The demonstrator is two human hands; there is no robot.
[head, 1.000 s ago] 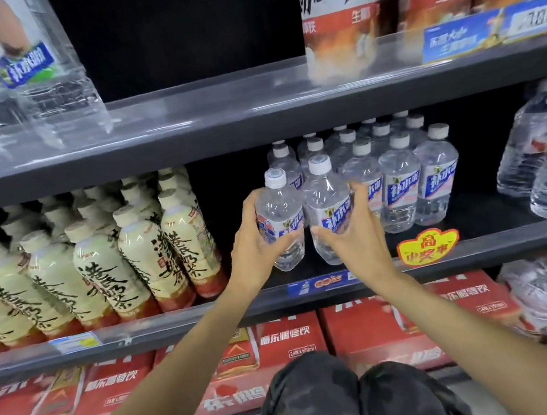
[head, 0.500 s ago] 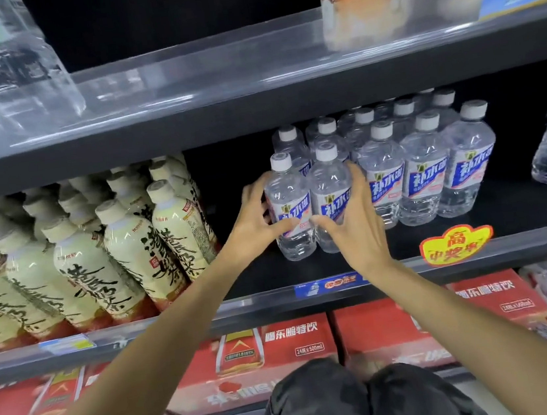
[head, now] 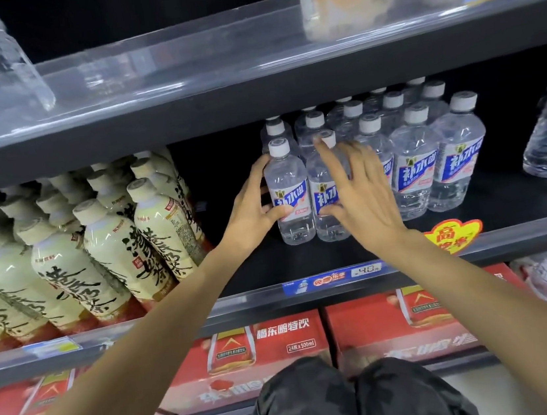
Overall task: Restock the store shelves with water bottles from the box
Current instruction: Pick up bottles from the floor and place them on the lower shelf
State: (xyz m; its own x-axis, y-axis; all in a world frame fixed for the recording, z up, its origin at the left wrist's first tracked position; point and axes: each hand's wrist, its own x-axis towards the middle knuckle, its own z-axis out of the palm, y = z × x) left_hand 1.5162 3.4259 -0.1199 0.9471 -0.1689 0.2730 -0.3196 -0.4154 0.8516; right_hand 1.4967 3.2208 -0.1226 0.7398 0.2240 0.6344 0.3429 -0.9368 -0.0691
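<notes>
We crouch at middle shelf [head: 306, 262]; left hand [head: 251, 210] grips leftmost water bottle [head: 289, 191]; right hand [head: 360, 193], fingers straight, presses its neighbour [head: 324, 197], mid-frame; both stand upright on shelf; gap at their left unfilled; box out of view; restocking seems unfinished.

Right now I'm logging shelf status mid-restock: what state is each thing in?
Left hand: fingers curled round the left front bottle.
Right hand: fingers straight, touching the right front bottle.
Left front bottle: upright, capped, standing on the shelf.
Right front bottle: upright, capped, beside it.
Water bottle rows: upright, capped.
Tea bottles: capped, leaning in view.
</notes>
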